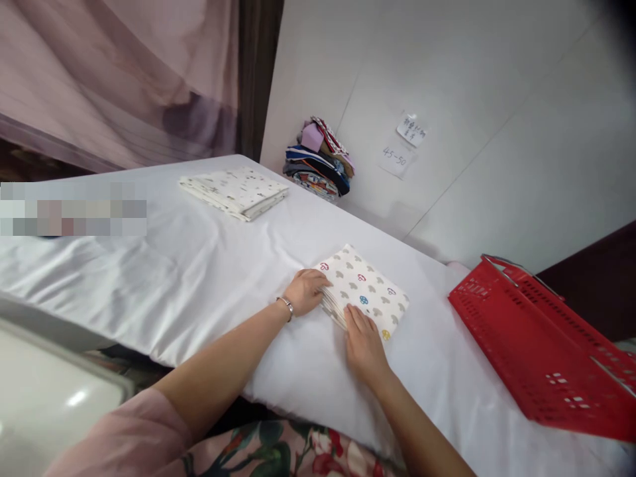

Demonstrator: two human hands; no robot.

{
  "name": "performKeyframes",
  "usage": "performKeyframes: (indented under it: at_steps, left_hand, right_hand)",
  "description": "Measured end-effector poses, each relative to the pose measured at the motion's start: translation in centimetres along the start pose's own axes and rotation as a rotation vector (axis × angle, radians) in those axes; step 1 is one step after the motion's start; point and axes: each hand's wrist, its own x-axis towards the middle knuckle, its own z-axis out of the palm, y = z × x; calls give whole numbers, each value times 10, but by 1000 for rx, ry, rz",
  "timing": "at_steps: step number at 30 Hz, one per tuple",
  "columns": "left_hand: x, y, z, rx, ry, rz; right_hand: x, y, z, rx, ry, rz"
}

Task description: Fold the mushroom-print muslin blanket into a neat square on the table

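Note:
A folded white cloth with a mushroom print (368,286) lies on the table's white cover (199,271) in front of me. My left hand (308,290), a bracelet on its wrist, has its fingers tucked against the cloth's near-left edge. My right hand (362,339) rests flat on the cloth's near corner with fingers stretched out. Neither hand lifts the cloth off the table.
A second folded patterned cloth (234,191) lies at the far side of the table. A stack of coloured fabrics (318,162) stands against the white wall, paper notes (410,130) beside it. A red plastic basket (541,344) sits at the right.

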Motion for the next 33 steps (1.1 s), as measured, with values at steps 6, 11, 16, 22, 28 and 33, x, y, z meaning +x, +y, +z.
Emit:
performKeyframes:
  at_steps: [6,11,16,22,28,33]
  left_hand:
    - [0,-11,-2,-205,222,-213]
    - [0,-20,-6,-347,300,-609]
    - [0,-19,-9,-398,285,-660]
    - [0,-14,-9,-333,264,-592]
    - [-1,-16,-6,-320,259,-575]
    - [-1,-17,-4,-327,255,-559]
  right_hand:
    - [19,5,-18,123,48,27]
    - [39,-3,-9,67,76,14]
    - [37,-12,11,-21,80,-17]
    - [35,-12,13,-21,106,-10]
    - [36,-13,12,-20,93,4]
    - [35,-12,14,-35,95,1]
